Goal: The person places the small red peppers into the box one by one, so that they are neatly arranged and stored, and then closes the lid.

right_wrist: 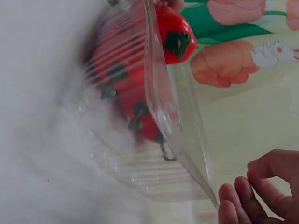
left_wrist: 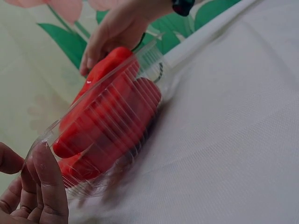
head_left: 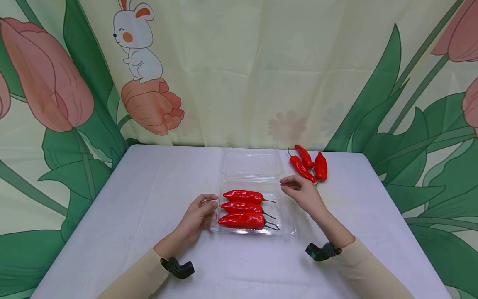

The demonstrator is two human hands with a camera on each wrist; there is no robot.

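Note:
A clear plastic clamshell box [head_left: 214,227] stands on the table, its lid [head_left: 251,164] folded back flat behind it. Three red chili peppers [head_left: 242,208] lie side by side on top in the tray, stems to the right. More red shows beneath them through the ribbed wall in the left wrist view. My left hand [head_left: 198,216] grips the tray's left rim, thumb and fingers on either side of it. By the right rim near the hinge, my right hand [head_left: 304,195] has its fingers loosely bent at the rim; the right wrist view shows the thumb off the plastic.
Three more red chili peppers [head_left: 307,163] lie in a loose group at the back right, just beyond the right hand. A white cloth covers the table [head_left: 149,199]. Behind its back edge hangs a curtain [head_left: 231,74] printed with tulips and a rabbit.

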